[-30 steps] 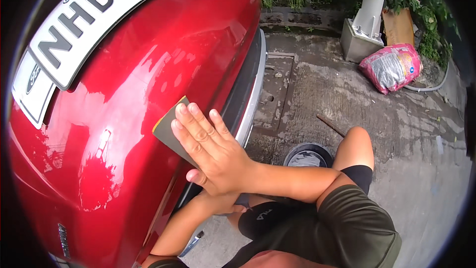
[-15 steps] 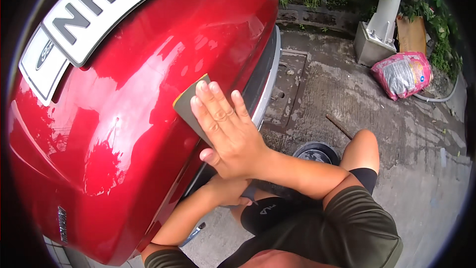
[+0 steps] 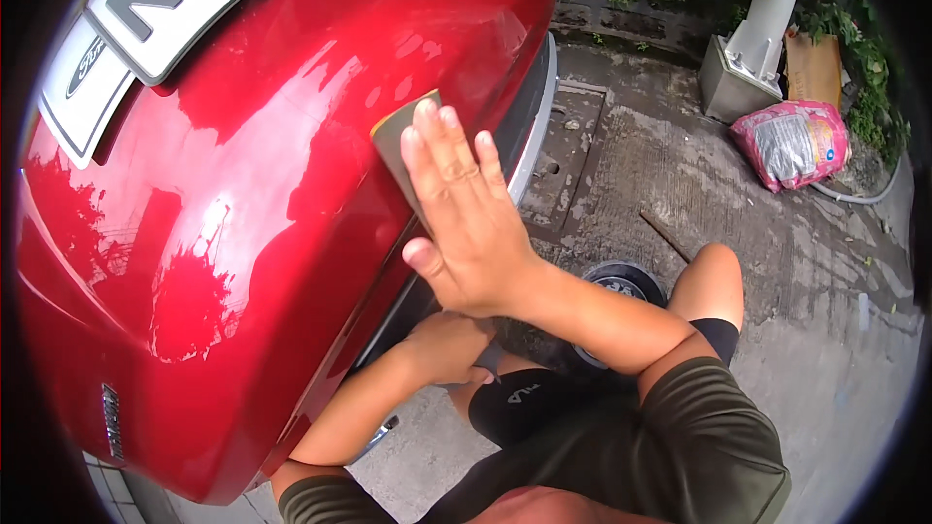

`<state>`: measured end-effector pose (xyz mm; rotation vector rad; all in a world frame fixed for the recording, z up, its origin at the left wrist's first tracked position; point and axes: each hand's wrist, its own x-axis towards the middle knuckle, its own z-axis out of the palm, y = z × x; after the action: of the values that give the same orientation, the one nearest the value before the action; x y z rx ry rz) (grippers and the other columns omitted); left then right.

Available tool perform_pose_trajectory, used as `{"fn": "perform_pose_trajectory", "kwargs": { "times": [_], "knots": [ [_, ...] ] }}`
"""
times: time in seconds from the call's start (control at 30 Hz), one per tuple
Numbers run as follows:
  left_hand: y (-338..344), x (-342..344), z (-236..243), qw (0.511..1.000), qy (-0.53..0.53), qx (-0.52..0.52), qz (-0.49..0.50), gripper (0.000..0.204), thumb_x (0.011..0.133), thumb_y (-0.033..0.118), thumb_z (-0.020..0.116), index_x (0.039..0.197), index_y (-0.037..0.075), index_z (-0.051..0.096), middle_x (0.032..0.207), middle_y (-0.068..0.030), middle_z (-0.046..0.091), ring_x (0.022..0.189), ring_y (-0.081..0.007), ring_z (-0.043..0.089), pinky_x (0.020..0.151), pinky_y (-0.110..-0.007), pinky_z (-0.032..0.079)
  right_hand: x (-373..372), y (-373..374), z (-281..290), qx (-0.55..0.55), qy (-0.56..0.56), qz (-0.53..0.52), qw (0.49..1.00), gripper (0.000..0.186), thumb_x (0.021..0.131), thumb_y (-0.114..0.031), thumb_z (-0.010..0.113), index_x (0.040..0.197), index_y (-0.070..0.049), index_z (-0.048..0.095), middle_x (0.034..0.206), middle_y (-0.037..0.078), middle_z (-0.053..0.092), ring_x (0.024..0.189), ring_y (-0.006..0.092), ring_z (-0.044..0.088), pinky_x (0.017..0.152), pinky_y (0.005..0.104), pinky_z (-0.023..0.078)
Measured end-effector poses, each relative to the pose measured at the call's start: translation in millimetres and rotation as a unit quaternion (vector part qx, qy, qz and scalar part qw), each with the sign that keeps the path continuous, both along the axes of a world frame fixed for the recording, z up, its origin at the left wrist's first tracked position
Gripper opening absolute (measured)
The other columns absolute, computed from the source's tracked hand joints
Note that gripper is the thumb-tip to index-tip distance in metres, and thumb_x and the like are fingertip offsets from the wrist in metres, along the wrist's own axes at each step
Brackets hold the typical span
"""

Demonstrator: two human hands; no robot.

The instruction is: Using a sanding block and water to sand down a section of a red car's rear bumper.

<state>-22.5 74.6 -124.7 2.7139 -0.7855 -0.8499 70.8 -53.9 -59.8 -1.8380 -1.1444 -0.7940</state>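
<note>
My right hand (image 3: 464, 211) lies open and flat, fingers extended, over an olive-grey sheet with a yellow edge (image 3: 386, 144), pressing it on the red rear panel (image 3: 243, 281) of a car. Below it, beside the dark bumper strip, my left hand (image 3: 449, 349) has its fingers curled around something grey that is mostly hidden. At the upper left, a white license plate (image 3: 204, 0) sits on the panel.
A dark round bucket (image 3: 626, 278) stands by my bent knee on concrete. A drain cover (image 3: 568, 160) lies beside the bumper. Farther right are a metal post (image 3: 767, 10), a pink sack (image 3: 791, 146), cardboard (image 3: 814, 68), a grey hose, a stick (image 3: 665, 233) and plants.
My right hand and the sheet have slid up the panel, away from me and slightly right. My left hand has shifted slightly upward in view. The view itself has also shifted.
</note>
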Motion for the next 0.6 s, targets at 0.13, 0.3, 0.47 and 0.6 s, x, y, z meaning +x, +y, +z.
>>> {"fn": "perform_pose_trajectory", "kwargs": {
  "times": [0.13,0.3,0.47,0.6],
  "knots": [
    [10.0,-15.4,-9.4,1.0,0.01,-0.011,-0.001,0.075,0.086,0.047,0.08,0.14,0.001,0.059,0.134,-0.0217,0.065,0.131,-0.0364,0.058,0.115,-0.046,0.041,-13.5,6.8,-3.2,0.059,0.055,0.033,0.996,0.076,0.11,-0.046,0.038,0.163,0.007,0.025,0.17,0.03,0.02,0.159,0.046,0.019,0.127,0.0593,0.014],
    [-12.0,9.7,20.6,0.983,0.129,0.128,0.002,0.079,0.083,0.044,0.083,0.146,0.004,0.057,0.149,-0.0215,0.056,0.144,-0.0365,0.047,0.121,-0.047,0.035,2.6,7.6,18.4,0.001,-0.001,0.016,1.0,0.084,0.11,-0.057,0.028,0.164,0.007,0.022,0.17,0.031,0.021,0.16,0.0472,0.017,0.127,0.0577,0.011],
    [6.9,-15.0,-10.0,0.988,-0.118,-0.096,-0.037,0.076,0.078,0.036,0.088,0.139,0.0,0.06,0.14,-0.0206,0.062,0.133,-0.0392,0.057,0.115,-0.045,0.041,-18.9,3.0,-7.2,-0.034,-0.02,0.008,0.999,0.084,0.111,-0.057,0.024,0.161,0.01,0.028,0.167,0.034,0.026,0.158,0.0472,0.024,0.128,0.0566,0.011],
    [15.5,-17.2,-19.2,0.989,-0.077,-0.129,-0.004,0.074,0.08,0.036,0.087,0.138,-0.002,0.06,0.137,-0.0231,0.063,0.134,-0.0389,0.056,0.116,-0.046,0.041,-36.6,13.3,-3.2,0.004,0.0,0.021,1.0,0.076,0.111,-0.052,0.03,0.162,0.004,0.032,0.17,0.028,0.024,0.159,0.0444,0.022,0.128,0.0564,0.013]
  ]
}}
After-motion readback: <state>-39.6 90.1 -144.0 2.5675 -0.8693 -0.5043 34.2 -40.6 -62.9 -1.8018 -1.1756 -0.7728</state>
